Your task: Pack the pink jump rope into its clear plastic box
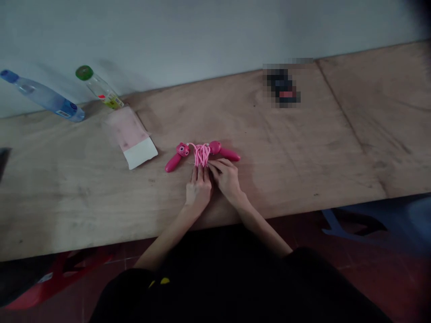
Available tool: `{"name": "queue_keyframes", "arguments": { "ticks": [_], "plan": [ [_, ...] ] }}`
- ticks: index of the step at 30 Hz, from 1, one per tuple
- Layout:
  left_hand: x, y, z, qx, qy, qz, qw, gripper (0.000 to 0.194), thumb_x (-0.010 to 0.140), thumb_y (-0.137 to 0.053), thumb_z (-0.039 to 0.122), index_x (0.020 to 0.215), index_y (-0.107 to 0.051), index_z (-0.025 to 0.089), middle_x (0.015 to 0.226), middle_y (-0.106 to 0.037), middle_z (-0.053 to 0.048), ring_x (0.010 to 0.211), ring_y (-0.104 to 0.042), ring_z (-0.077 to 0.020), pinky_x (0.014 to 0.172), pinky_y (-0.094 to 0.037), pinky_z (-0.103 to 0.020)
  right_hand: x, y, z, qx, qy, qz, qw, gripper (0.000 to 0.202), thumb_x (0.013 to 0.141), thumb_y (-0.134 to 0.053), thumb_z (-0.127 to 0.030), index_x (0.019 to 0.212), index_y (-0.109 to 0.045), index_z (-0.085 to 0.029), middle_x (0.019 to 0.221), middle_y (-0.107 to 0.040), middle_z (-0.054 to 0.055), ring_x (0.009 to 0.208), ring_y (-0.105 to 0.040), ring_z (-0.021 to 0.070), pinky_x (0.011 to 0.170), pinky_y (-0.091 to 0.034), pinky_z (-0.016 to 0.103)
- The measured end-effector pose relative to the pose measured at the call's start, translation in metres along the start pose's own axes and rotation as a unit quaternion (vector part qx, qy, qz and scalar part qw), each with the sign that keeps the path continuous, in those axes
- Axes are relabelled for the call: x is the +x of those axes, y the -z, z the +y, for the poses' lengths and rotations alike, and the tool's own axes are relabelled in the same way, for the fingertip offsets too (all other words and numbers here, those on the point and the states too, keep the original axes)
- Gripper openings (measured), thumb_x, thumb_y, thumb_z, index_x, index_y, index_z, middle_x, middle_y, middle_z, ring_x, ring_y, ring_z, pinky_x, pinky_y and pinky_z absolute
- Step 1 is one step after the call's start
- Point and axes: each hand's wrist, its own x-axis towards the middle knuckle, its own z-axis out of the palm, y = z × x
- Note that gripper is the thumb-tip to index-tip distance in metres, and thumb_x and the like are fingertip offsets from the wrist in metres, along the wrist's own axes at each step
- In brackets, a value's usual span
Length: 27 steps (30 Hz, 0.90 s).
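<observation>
A pink jump rope (201, 155) lies on the wooden table in a gathered bundle. Its left handle (173, 162) has an animal-face head, and its right handle (229, 154) points away to the right. My left hand (199, 188) holds the near end of the bundle, its fingers straight and close together over the cord. Just to the right, my right hand (228, 179) has thumb and forefinger pinched at the cord's edge. A thin line shows near the fingertips, but what the pinch holds is too small to make out.
Left of the rope lies a pink and white packet (139, 152). Behind it stand a green-capped bottle (104, 92) and a blue-capped bottle (47, 96) by the wall. A blurred-out dark object (283, 87) is at the back right. Red (57, 278) and blue stools (350, 224) sit below the table edge.
</observation>
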Motion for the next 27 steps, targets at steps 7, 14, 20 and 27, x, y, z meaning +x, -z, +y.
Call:
{"name": "queue_keyframes", "arguments": {
  "ticks": [7,14,20,27],
  "plan": [
    [0.004,-0.003,0.009,0.000,0.010,-0.006,1.000,0.048,0.098,-0.052,0.005,0.143,-0.069,0.004,0.149,-0.067,-0.028,0.144,-0.063,-0.0420,0.112,-0.061,-0.055,0.001,0.005,0.008,0.027,0.068,-0.074,0.995,0.032,0.110,-0.054,-0.031,0.119,-0.084,-0.023,0.113,-0.077,0.012,0.102,-0.075,0.0248,0.096,-0.065,0.041],
    [-0.005,0.006,-0.003,-0.042,-0.015,-0.027,0.999,0.056,0.098,-0.056,0.010,0.154,-0.059,0.009,0.158,-0.062,-0.024,0.152,-0.055,-0.0375,0.117,-0.058,-0.052,0.018,0.001,0.004,0.007,0.066,-0.119,0.991,0.028,0.107,-0.060,-0.026,0.115,-0.087,-0.029,0.101,-0.071,0.007,0.092,-0.070,0.0212,0.091,-0.064,0.037],
    [-0.018,0.030,-0.030,-0.197,0.040,0.090,0.975,0.042,0.107,-0.059,0.034,0.145,-0.060,0.019,0.145,-0.070,-0.016,0.135,-0.069,-0.0270,0.113,-0.060,-0.045,0.017,-0.010,-0.001,-0.001,0.058,-0.085,0.995,0.027,0.105,-0.063,-0.022,0.113,-0.088,-0.028,0.097,-0.068,0.007,0.085,-0.067,0.0195,0.085,-0.063,0.034],
    [0.009,0.029,-0.044,-0.115,0.107,0.101,0.982,0.027,0.107,-0.058,0.034,0.122,-0.075,0.018,0.127,-0.070,-0.017,0.124,-0.064,-0.0345,0.114,-0.052,-0.059,0.014,-0.011,-0.003,-0.010,0.041,-0.084,0.996,0.026,0.104,-0.064,-0.021,0.112,-0.088,-0.029,0.096,-0.067,0.007,0.086,-0.067,0.0205,0.082,-0.061,0.034]
  ]
}}
